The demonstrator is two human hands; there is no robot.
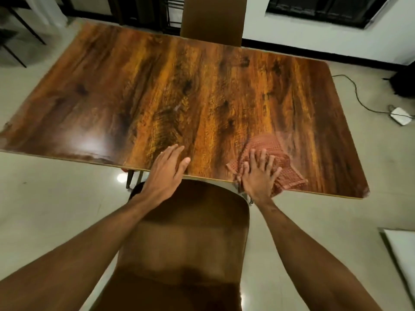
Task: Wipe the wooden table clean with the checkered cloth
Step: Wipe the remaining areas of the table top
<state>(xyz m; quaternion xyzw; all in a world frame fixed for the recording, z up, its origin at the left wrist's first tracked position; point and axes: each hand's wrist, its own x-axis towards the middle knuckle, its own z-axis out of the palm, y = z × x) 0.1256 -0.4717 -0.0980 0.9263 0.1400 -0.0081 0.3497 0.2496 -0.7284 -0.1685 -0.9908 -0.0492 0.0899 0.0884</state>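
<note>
The wooden table (179, 93) fills the middle of the head view, glossy and dark-grained. A red checkered cloth (270, 145) lies bunched near the table's near edge, toward the right. My right hand (259, 176) presses flat on the cloth with fingers spread and straight. My left hand (167, 168) rests flat on the bare wood at the near edge, left of the cloth, fingers straight and holding nothing.
A brown chair back (193, 232) stands between me and the table's near edge. Another chair (212, 19) stands at the far side. A white device (399, 115) with a cable lies on the tiled floor at right. A white board (402, 254) lies at lower right.
</note>
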